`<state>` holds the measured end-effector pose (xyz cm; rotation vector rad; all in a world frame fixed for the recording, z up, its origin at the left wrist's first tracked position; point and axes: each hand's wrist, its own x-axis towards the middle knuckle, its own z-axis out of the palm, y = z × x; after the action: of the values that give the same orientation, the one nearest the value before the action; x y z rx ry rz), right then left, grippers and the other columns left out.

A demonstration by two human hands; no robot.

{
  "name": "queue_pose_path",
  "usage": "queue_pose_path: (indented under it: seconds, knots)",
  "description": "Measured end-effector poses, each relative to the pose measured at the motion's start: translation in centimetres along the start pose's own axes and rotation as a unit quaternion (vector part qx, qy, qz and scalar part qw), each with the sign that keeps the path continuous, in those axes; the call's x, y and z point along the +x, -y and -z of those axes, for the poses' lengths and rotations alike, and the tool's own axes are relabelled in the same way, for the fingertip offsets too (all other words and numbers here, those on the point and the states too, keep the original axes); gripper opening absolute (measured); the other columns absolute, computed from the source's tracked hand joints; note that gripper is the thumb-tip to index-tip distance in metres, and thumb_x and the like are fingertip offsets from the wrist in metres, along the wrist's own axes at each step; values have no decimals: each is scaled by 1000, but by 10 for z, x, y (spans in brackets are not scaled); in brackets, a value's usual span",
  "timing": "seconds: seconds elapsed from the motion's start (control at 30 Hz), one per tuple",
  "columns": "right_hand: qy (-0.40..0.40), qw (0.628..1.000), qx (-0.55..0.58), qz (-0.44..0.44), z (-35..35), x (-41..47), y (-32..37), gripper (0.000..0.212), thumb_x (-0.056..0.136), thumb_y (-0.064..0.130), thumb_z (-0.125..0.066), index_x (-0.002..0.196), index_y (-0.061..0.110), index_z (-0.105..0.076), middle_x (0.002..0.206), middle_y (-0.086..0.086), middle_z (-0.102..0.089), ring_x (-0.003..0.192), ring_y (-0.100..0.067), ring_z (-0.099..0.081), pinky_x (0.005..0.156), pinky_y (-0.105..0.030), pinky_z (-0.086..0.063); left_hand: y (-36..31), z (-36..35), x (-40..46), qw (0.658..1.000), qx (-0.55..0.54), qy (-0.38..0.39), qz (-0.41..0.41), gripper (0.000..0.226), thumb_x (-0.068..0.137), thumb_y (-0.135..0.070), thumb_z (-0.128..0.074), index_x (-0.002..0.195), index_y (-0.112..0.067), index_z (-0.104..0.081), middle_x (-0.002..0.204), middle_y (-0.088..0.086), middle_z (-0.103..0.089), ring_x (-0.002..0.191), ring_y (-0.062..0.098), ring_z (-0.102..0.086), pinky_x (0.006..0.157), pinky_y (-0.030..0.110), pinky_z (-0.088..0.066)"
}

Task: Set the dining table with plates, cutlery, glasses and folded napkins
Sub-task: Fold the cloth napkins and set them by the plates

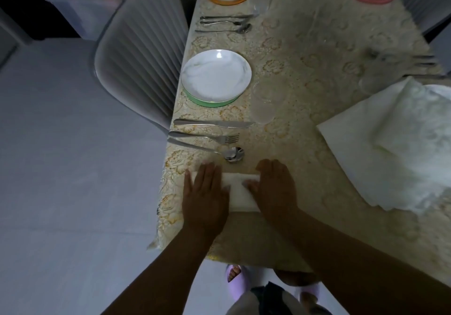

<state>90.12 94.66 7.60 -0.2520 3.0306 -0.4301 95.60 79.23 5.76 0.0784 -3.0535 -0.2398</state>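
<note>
Napkin-folding, going by the hands; reading the scene from left to right.

Passing over the grey chair (pixel 141 53) tucked against the counter (pixel 317 46). Pressing down on the left end of the white napkin (pixel 238 192) with the left grip (pixel 206 192): palm down, fingers straight and together, holding nothing, only bearing on the paper. Lying at the near edge of the counter, just this side of the spoon (pixel 234 154), with the fork (pixel 205 137), knife (pixel 212 123) and plate (pixel 216 74) lined up beyond it in that order. Covering the right end with the right grip (pixel 275 187), also palm down, thumb resting on the white surface; seeming to be pressing rather than pinching, though the fingertips are foreshortened and hard to read.

Probably creasing a fold, judging from the narrow band already formed. Doing it well means:
- keeping the left palm still as an anchor while sliding the right along the fold, not lifting either
- checking that the long edges are meeting squarely before bearing down hard
- steering clear of the spoon bowl just beyond the fingers
- avoiding dragging the patterned cloth, which is hanging over the near edge

Further right, noting the clear glass (pixel 264 102) beside the plate, well apart from the hands. Waiting at the far right: loose unfolded napkins (pixel 395 143), for the settings not yet finished.
</note>
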Motion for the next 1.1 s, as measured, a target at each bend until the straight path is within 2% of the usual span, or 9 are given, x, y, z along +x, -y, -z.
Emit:
queue_pose_path:
  seconds: [0.1,0.17,0.23,0.33,0.5,0.67,0.83,0.97,1.1]
  knots:
    - [-131,975,-53,172,-9,-13,6,34,81,31,-58,109,10,-57,101,-12,-65,92,-30,-63,83,-40,-49,7,-11,-2,999,12,36,-2,58,98,-42,-26,136,-6,-50,142,15,-48,136,29,-40,110,56,-19]
    - [-83,969,-64,226,-20,-22,7,47,95,38,-37,119,5,-60,115,-15,-66,108,-31,-63,97,-43,-46,8,-15,-3,999,10,36,-18,58,98,-41,-27,137,-3,-48,143,17,-46,137,32,-38,110,58,-20]
    - [11,977,-78,199,-28,-24,2,68,100,50,-17,128,4,-57,131,-16,-58,124,-29,-54,109,-45,-33,9,-15,-3,999,7,42,-12,60,99,-41,-23,138,-1,-46,144,18,-44,138,31,-36,111,59,-21]
    - [69,973,-90,200,-34,-19,-7,73,98,57,-13,140,6,-43,144,-13,-45,137,-26,-39,109,-47,-21,8,-13,-2,999,-5,47,16,67,101,-47,-13,139,0,-44,145,18,-44,138,29,-37,112,53,-20]
    - [75,978,-63,186,-31,-14,-7,69,99,54,-11,144,8,-35,148,-11,-41,139,-23,-35,110,-44,-18,9,-14,0,999,-20,35,25,68,99,-49,-16,141,-1,-42,147,17,-42,139,27,-36,114,47,-19]
    - [71,979,-57,180,-30,-13,-4,68,99,53,-9,142,9,-38,145,-10,-45,136,-23,-40,109,-44,-21,9,-11,0,999,-15,39,28,67,98,-49,-17,140,-2,-43,146,17,-43,138,29,-38,114,50,-27]
    - [69,980,-39,181,-21,-17,-6,72,99,54,-7,139,8,-45,143,-8,-47,135,-22,-42,106,-47,-40,6,-7,1,998,-3,55,27,71,98,-50,-12,139,-2,-45,145,17,-45,137,30,-38,110,57,-29]
    - [40,980,-23,193,-8,-21,-11,74,99,54,-6,138,7,-47,143,-7,-48,135,-22,-42,107,-48,-35,1,0,2,999,4,36,30,77,97,-54,-2,142,-5,-41,148,14,-41,142,29,-30,113,60,-14]
    - [15,977,5,212,7,-25,-21,75,98,56,-5,144,7,-38,150,-8,-39,142,-21,-28,114,-45,-23,-17,10,2,1000,10,8,27,68,98,-51,-13,145,-7,-37,152,12,-35,144,27,-23,113,61,-8]
